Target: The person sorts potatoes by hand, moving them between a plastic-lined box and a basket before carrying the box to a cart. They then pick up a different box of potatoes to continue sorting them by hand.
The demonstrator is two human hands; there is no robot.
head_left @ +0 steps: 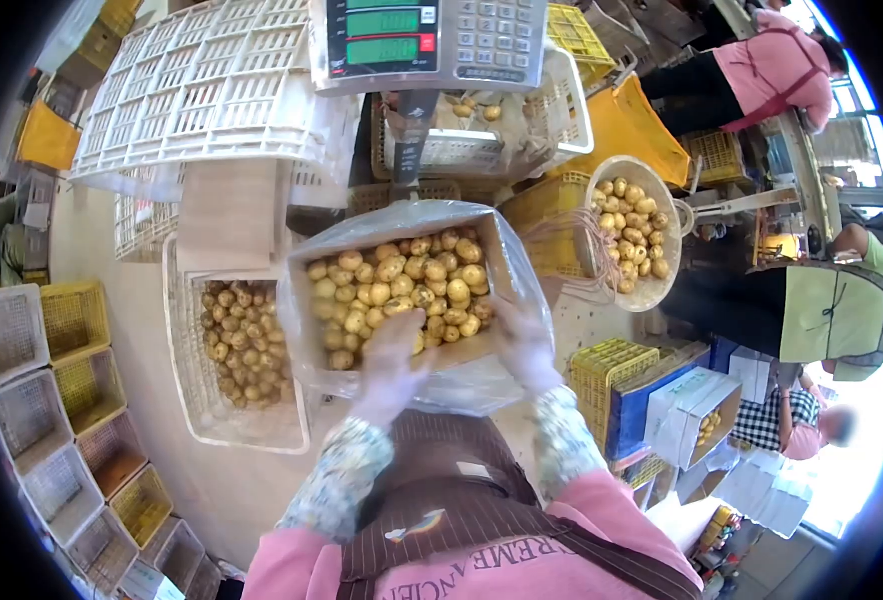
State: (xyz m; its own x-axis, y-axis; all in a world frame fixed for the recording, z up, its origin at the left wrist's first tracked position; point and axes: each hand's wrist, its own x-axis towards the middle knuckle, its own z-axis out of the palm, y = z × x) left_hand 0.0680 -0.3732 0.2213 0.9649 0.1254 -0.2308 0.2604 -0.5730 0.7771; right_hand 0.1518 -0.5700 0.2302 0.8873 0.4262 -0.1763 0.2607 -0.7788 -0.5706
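A cardboard box (442,379) lined with clear plastic stands in front of me, filled with small round yellow-brown fruits (402,285) whose exact kind I cannot make out. Gloved and somewhat blurred, my left hand (395,362) reaches over the near rim, its fingers stretched out on the fruits. At the right wall of the box is my right hand (525,347), fingers over the rim and the plastic liner (517,260). Behind the box, a digital scale display (432,45) with green readouts rises on a post (414,140).
Left of the box, a white crate (187,400) holds more fruits. A round basket (672,240) of fruits stands at right. Stacked crates (32,375) line the far left, and an upturned white crate (192,80) lies behind. Several people (777,75) stand at right among boxes (682,395).
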